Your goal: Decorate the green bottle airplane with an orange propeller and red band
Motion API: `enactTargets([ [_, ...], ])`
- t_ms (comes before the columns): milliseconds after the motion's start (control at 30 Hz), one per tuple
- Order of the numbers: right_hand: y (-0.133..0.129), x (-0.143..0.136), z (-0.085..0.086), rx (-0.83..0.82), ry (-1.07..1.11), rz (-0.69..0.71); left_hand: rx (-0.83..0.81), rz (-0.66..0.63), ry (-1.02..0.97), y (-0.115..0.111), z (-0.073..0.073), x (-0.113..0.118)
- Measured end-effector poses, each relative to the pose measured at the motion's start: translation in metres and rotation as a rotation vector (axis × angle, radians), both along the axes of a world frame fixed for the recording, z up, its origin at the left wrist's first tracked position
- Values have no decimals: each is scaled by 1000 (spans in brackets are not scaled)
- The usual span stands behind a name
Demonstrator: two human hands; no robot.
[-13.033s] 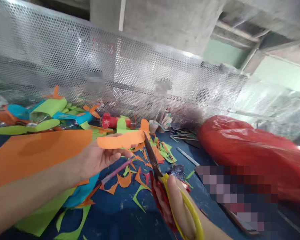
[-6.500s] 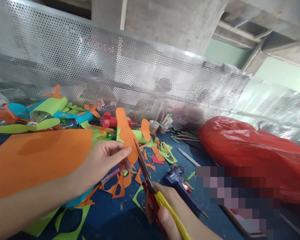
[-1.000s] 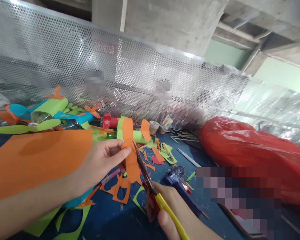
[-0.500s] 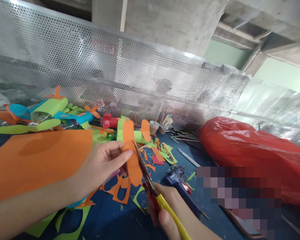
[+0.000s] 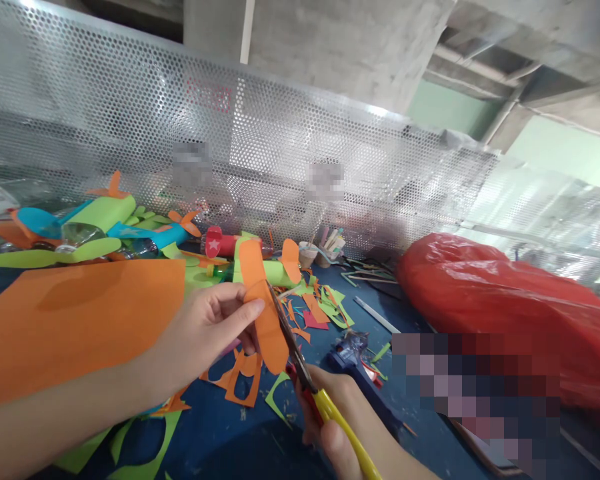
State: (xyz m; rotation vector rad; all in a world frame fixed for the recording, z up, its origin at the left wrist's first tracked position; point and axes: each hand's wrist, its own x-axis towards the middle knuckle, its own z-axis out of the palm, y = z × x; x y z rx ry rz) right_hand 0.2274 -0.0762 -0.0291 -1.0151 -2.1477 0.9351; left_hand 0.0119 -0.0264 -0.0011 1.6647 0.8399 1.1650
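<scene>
Between thumb and fingers, my left hand [image 5: 225, 319] pinches a long orange paper piece [image 5: 271, 337] with rounded ends. My right hand [image 5: 330, 413] grips scissors [image 5: 300, 360] with yellow and red handles. The blades look closed and lie along the right edge of the orange piece, their tip near its middle. Just behind it is a plane-like model [image 5: 275, 273], a green-wrapped bottle with an orange paper tail. Under my left forearm lies a large orange paper sheet [image 5: 80, 320]. Orange scraps [image 5: 243, 380] with cut-out holes rest below my left hand.
A blue glue gun [image 5: 355, 360] lies right of my right hand on the blue tabletop [image 5: 220, 440]. Cups of pens [image 5: 330, 247] stand at the back. Right is a red plastic bag [image 5: 490, 287]; other paper-covered bottle models [image 5: 105, 217] sit back left. A perforated metal screen [image 5: 280, 133] stands behind.
The orange piece has tilted slightly, its upper end shifting left and its lower end right. Both hands stay nearly in place, still holding the paper and scissors.
</scene>
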Motion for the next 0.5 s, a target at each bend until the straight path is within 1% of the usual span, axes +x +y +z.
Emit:
enactTargets([
  [300, 1, 0, 1, -6, -6, 2, 1, -3, -16, -1, 3, 1],
  [500, 0, -1, 5, 0, -10, 15, -59, -6, 16, 0, 1, 1],
])
